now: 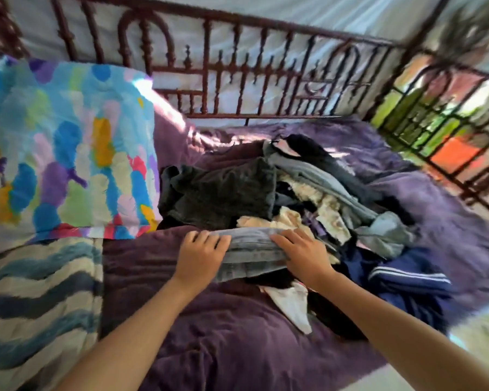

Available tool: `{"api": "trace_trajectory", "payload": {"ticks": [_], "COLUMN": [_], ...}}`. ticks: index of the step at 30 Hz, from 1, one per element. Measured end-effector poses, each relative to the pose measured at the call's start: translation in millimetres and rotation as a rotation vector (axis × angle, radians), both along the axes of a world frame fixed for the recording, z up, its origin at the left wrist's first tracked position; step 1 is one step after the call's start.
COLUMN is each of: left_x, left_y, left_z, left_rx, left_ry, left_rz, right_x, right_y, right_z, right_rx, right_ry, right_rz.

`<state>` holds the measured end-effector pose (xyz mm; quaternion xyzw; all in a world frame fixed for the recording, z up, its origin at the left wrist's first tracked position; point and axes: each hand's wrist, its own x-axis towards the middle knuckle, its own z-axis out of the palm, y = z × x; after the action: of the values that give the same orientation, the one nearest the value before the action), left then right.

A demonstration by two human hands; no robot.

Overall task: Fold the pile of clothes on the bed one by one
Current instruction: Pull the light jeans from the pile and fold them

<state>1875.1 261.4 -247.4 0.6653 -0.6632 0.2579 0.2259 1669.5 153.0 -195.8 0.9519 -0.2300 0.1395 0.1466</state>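
Both hands are down at the near edge of the pile of clothes (308, 193), which sits heaped in the middle of the bed on the purple bedspread (209, 340). The grey garment (251, 251) lies stretched between them, right at the front of the heap.

The left hand (201, 253) is on the garment's left end, knuckles up, its fingers (202, 237) curled over the far edge of the cloth and gripping it. The right hand (301, 253) lies across the right end, its fingers (283, 237) laid over the top of the fabric and only lightly bent. The thumb is hidden and the picture is blurred, so I cannot tell whether this hand is pinching the cloth or just resting on it.

Behind the grey garment, a charcoal garment (223, 193) sprawls on the pile's left side, with cream and pale blue pieces tangled beside it. A navy garment with white stripes (407, 275) spills off to the right, and a white piece (291, 304) pokes out just under the right wrist.

To the left, a bright multicoloured pillow (62, 153) stands against the dark metal bed frame (237, 69), with a wavy-striped blanket (34, 306) below it.
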Motion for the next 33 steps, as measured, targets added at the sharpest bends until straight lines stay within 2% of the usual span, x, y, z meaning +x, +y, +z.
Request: {"api": "trace_trajectory", "payload": {"ticks": [7,15,18,25,33], "left_x": [-165,-404,-466,-590,-662], "left_y": [-89,-150,-170,-210,-317], "left_z": [78,107,112,113,95], "left_rx": [-0.213,-0.320,-0.312,-0.316,-0.285], "left_ry": [-0.115,-0.238,-0.245,-0.247,-0.235], "left_rz": [-0.354,-0.687,-0.796,-0.996,-1.082], "right_x": [-200,-448,-504,-617,-681], "right_y": [-19,-6,1,5,-82], "right_z": [64,71,70,84,78], "right_rx": [-0.228,-0.172,-0.130,-0.184,-0.068], "right_ry": [-0.176,-0.194,-0.211,-0.179,-0.109], "right_rz": [-0.222,-0.553,-0.669,-0.768,-0.841]}}
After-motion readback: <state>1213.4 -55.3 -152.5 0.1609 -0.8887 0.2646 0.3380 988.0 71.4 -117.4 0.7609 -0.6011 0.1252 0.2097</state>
